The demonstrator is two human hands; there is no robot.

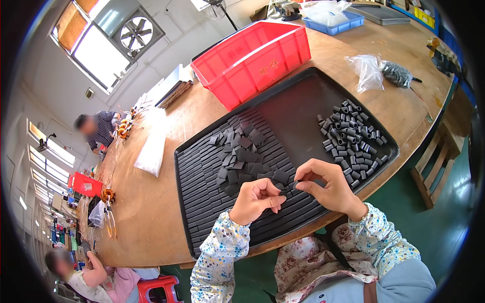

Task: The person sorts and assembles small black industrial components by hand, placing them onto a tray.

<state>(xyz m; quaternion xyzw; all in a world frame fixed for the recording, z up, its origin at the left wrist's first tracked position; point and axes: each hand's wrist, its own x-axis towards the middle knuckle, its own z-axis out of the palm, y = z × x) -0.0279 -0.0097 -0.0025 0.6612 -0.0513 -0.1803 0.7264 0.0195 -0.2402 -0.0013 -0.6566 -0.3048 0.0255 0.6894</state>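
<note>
My left hand (258, 202) is closed in a pinch over the near part of a black tray (298, 108), a small black piece (283, 192) at its fingertips. Just to the right, my right hand (327, 186) pinches another small dark piece (296, 185); its exact shape is mostly covered by the fingers. The two hands are close together but apart. Beneath and beyond them, a loose heap of flat black squares (240, 151) lies on rows of narrow black strips (202, 184). Short black tubes (351, 134) are heaped on the tray's right side.
A red plastic crate (257, 58) stands behind the tray on the wooden table (129, 202). Clear plastic bags (366, 70) lie at the right, and a blue basket (336, 25) stands farther back. Two people (101, 129) sit along the left side. A wooden pallet (437, 161) stands right.
</note>
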